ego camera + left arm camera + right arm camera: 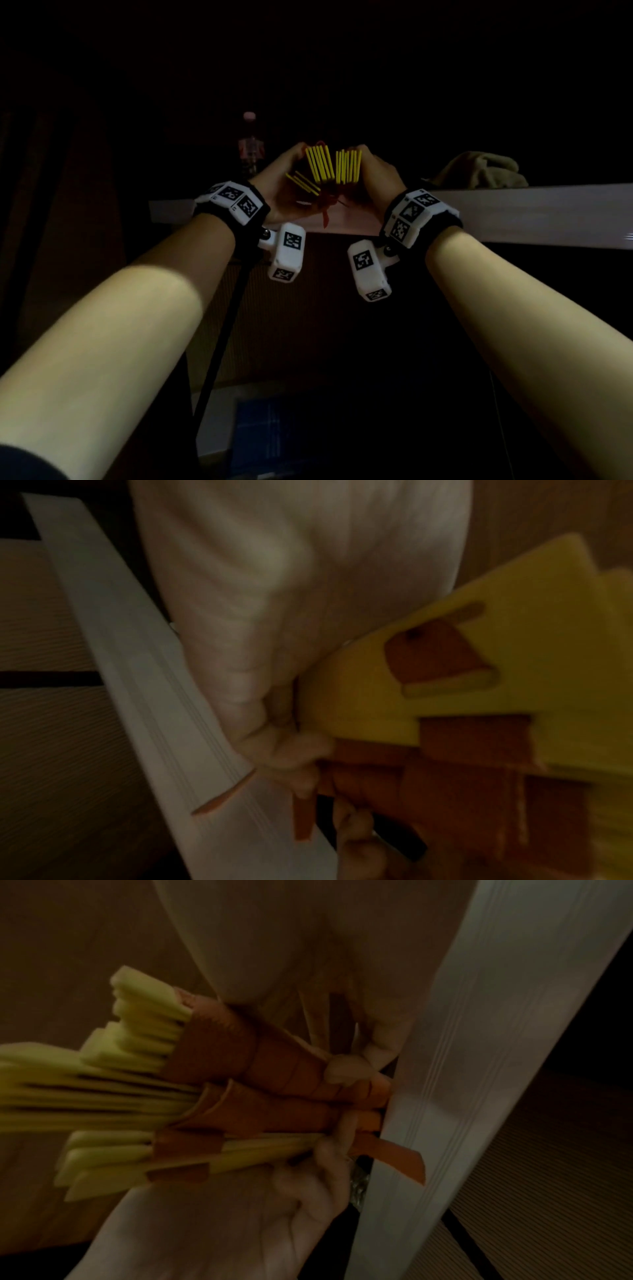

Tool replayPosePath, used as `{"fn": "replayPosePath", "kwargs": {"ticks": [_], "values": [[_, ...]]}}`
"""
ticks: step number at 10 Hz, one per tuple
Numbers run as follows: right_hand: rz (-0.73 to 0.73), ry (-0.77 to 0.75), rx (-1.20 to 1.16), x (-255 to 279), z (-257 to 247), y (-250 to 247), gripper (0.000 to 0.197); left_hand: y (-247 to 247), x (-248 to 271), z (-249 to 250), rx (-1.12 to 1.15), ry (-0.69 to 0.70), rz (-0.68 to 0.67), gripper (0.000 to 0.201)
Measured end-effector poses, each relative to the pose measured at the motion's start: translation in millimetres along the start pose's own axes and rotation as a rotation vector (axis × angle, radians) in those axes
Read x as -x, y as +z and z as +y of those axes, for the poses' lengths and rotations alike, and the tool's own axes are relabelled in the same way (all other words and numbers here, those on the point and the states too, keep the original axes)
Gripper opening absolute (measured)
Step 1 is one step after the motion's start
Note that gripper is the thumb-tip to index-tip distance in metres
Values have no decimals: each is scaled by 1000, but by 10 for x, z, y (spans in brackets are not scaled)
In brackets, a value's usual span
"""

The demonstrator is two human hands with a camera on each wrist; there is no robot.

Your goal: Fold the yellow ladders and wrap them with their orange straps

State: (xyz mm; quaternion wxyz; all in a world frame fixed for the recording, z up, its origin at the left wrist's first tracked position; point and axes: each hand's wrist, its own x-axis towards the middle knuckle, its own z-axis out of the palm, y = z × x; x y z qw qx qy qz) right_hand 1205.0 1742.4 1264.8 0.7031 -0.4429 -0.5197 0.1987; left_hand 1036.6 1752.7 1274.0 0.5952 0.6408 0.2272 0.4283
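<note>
Dim indoor room, likely home or office; too dark to tell which. White table edge (534, 212) as landmark: plastic bottle (251, 147) behind it, crumpled cloth (483, 171) on it, ribbed wooden panel (308, 308) below.

The room is very dark. A white table edge (534, 214) runs just below the fingers. A beige cloth (479, 170) is heaped on it to their right; a plastic bottle (251, 144) stands left of them, dimly lit.
</note>
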Motion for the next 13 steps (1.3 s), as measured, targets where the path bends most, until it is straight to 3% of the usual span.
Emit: {"fn": "replayPosePath", "kwargs": {"ticks": [1,3,5,7,8,9,10,11,13], "values": [[14,7,-8,-31,36,42,59,-63,8,-33,-19,34,49,32],[0,11,-13,-8,91,35,67,-180,2,-125,-64,53,138,31],[-1,1,62,91,100,-16,50,-138,47,-170,55,82,161,20],[-13,-29,147,219,55,-159,56,-119,39,-192,49,82,187,17],[9,-30,188,267,63,-169,50,-116,84,-196,22,95,216,14],[12,-7,218,391,27,-154,54,-138,152,-189,23,113,206,20],[16,34,204,558,-27,-130,44,-198,231,-221,24,113,176,30],[-20,121,212,684,-7,-133,35,-282,335,-299,-35,70,185,45],[-53,123,450,1073,33,-136,29,-223,651,-450,-213,25,271,27]]}}
